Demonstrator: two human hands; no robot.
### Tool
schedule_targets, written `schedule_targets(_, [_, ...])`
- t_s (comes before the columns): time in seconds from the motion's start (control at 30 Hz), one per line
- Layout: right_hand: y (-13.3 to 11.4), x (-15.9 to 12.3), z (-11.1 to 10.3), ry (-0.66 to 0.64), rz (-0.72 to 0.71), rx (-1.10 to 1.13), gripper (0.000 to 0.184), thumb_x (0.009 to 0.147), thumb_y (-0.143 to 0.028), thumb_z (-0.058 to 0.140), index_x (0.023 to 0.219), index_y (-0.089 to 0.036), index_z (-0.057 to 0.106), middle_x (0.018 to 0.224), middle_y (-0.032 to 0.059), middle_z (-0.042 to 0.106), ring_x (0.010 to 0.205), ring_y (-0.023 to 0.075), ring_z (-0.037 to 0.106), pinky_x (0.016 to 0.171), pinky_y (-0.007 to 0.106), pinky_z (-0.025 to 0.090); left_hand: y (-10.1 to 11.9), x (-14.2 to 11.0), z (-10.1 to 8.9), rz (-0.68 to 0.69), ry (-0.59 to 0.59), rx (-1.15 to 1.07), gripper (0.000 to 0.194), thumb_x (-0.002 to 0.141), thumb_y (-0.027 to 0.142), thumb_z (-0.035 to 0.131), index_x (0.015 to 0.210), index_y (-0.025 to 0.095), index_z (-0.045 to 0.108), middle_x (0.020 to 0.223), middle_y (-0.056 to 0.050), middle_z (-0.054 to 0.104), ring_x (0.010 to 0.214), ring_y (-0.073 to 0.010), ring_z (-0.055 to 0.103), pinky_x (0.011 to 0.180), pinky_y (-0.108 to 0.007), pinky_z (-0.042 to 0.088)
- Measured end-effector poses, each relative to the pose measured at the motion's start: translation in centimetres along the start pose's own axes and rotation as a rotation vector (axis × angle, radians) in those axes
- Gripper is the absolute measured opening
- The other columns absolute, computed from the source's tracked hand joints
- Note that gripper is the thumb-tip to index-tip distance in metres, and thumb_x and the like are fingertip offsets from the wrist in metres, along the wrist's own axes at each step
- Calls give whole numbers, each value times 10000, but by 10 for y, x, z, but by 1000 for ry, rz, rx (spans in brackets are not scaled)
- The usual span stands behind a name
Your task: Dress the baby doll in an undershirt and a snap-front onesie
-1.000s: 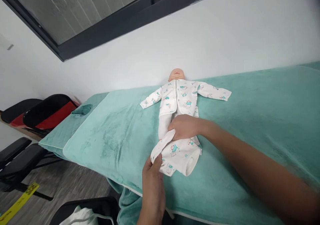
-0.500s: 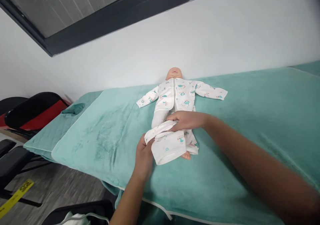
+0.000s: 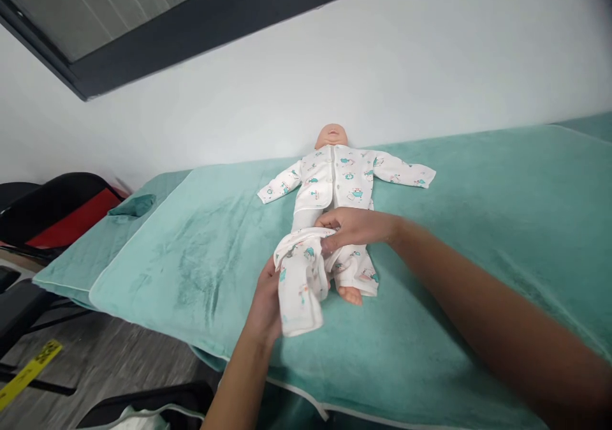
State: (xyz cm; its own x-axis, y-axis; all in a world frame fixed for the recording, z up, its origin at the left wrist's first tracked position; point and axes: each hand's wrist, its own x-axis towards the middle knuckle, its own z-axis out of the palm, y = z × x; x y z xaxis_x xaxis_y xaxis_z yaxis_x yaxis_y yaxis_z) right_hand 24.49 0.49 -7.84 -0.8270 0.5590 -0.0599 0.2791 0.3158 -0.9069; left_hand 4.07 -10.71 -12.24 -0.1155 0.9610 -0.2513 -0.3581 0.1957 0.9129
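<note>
We view from above a doll (image 3: 331, 135) lying on its back upon a green plush cover (image 3: 215, 245), its head near the white wall (image 3: 430, 53) and its sleeved arms extended to either side. We note a printed white jacket (image 3: 351, 175) on the torso and matching trousers (image 3: 301, 296) gathered about the legs, below the jacket's hem. One trouser leg encloses a doll leg, with a bare foot (image 3: 350, 295) emerging at the cuff; the other falls loosely toward the near side of the cover. The right hand (image 3: 351, 226) pinches the waistband between thumb and fingers at the middle of the doll's legs. The left hand (image 3: 264, 305) closes on the waistband's outer side; we cannot make out its fingertips, which the cloth covers. Between the two hands, we observe the band drawn out in a curve. In the surroundings, we distinguish a dark window frame (image 3: 191, 31) at upper left, a black-and-red chair (image 3: 71, 207) beyond the cover's left end, a yellow strip (image 3: 31, 372) at lower left, and a black seat (image 3: 157, 397) bearing whitish cloth (image 3: 143, 422) at the bottom edge.
</note>
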Motion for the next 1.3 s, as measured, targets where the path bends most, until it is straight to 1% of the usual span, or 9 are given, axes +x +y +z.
schedule_targets(0.13, [-2, -2, -1, -30, -7, 4, 451, 768, -569, 672, 939, -153, 639, 879, 17, 619, 791, 156, 554, 658, 259, 394, -1, -15, -10, -64, -194, -54, 619, 577, 208, 828, 1158, 190, 614, 1001, -77, 706, 886, -248, 670, 771, -320, 518])
schedule_targets(0.2, [-3, -2, 0, -43, -13, 2, 439, 763, -575, 673, 898, -159, 631, 824, -3, 593, 741, 140, 527, 626, 251, 375, -3, -19, -11, -40, -221, -49, 699, 556, 208, 846, 1202, 195, 579, 1060, -88, 695, 905, -247, 665, 789, -318, 509])
schedule_targets(0.43, [-7, 1, 6, -32, 46, -57, 361, 715, -526, 707, 772, -187, 597, 717, -43, 525, 649, 115, 454, 565, 246, 318, -5, -34, 3, 78, -55, 51, 736, 510, 246, 892, 1173, 223, 573, 1043, -57, 692, 884, -204, 637, 767, -276, 489])
schedule_targets(0.67, [-7, 2, 7, -23, 8, -118, 233, 688, -346, 711, 715, -199, 532, 760, -44, 528, 704, 125, 490, 595, 240, 341, -7, -41, 7, 6, -33, -88, 668, 597, 218, 777, 1228, 202, 558, 1031, -69, 691, 885, -225, 642, 745, -289, 471])
schedule_targets(0.8, [-8, 1, 6, -10, 3, -57, 212, 693, -323, 714, 743, -196, 552, 770, -43, 553, 705, 122, 507, 593, 235, 350, -11, -41, 15, 37, 64, 79, 626, 583, 201, 800, 1168, 201, 578, 1045, -62, 693, 882, -218, 640, 724, -273, 471])
schedule_targets(0.93, [-5, -1, 4, -33, -48, 90, 270, 712, -333, 733, 900, -198, 594, 845, -25, 608, 754, 131, 557, 645, 240, 408, -9, -40, 24, 26, -2, 106, 716, 484, 236, 887, 1139, 181, 602, 1133, -105, 680, 971, -259, 635, 801, -307, 483])
schedule_targets(1.07, [-5, -2, 2, -101, -54, 99, 420, 711, -433, 757, 1038, -205, 626, 999, 18, 662, 899, 178, 605, 748, 270, 454, -6, -40, 24, -46, -61, -27, 755, 545, 248, 873, 1237, 194, 575, 1157, -108, 679, 1012, -276, 645, 873, -352, 485])
schedule_targets(1.2, [-11, -3, 5, -95, 6, -87, 391, 709, -501, 736, 959, -217, 638, 955, 8, 669, 840, 180, 596, 671, 262, 418, -8, -35, 16, -163, -109, -173, 738, 578, 159, 802, 1277, 198, 567, 1095, -94, 704, 982, -286, 665, 881, -379, 507])
schedule_targets(1.3, [-13, -1, 12, -46, 41, -225, 283, 716, -448, 714, 875, -233, 623, 909, -9, 667, 800, 175, 585, 626, 264, 380, -12, -30, 9, -166, -116, -222, 708, 566, 103, 748, 1252, 179, 586, 1040, -84, 716, 961, -282, 670, 857, -369, 519])
